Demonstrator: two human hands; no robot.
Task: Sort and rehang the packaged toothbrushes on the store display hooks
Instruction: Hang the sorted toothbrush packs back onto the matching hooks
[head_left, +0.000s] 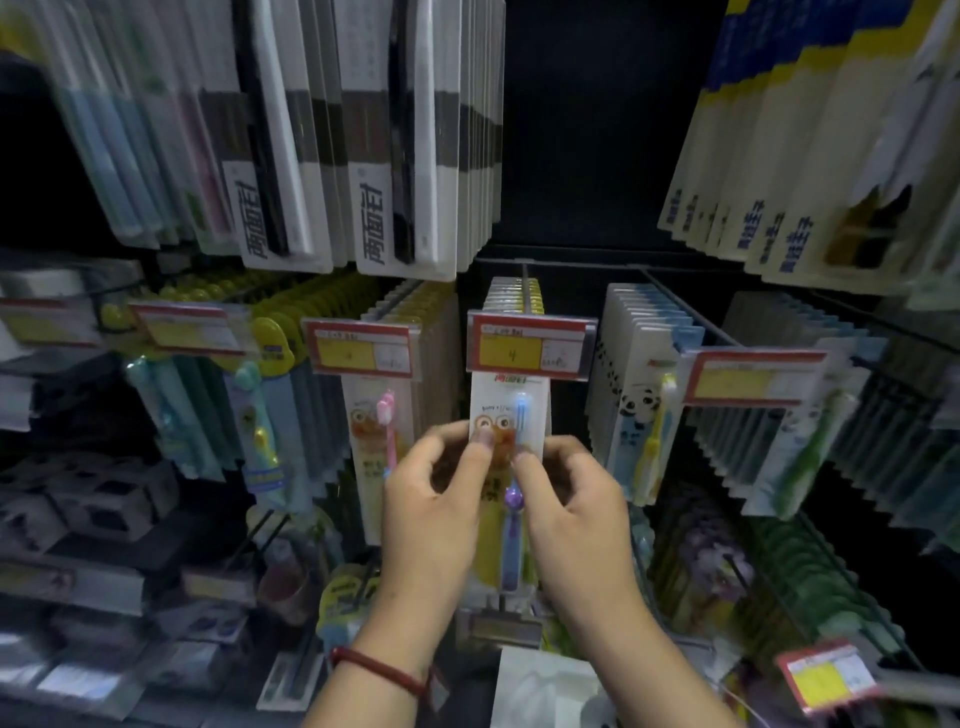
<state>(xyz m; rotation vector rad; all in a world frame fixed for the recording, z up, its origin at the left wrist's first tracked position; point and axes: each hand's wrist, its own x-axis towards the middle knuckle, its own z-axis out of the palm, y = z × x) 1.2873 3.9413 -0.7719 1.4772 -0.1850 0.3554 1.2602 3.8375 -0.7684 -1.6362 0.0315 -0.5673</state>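
Observation:
A children's toothbrush pack (511, 410) with a cartoon face and a blue brush hangs at the front of the middle hook (525, 283), just under a red and yellow price tag (530, 349). My left hand (434, 499) pinches the pack's left side, thumb on its front. On the pack's right side my right hand (574, 506) pinches it, fingertips near the brush handle. A matching pack with a pink brush (382, 441) hangs on the hook to the left. Panda packs (641, 415) hang to the right.
Tall white and grey adult packs (374, 135) hang above left, blue and yellow ones (810, 140) above right. More rows of packs fill hooks on both sides and below. A lower price tag (826, 675) juts out at the bottom right.

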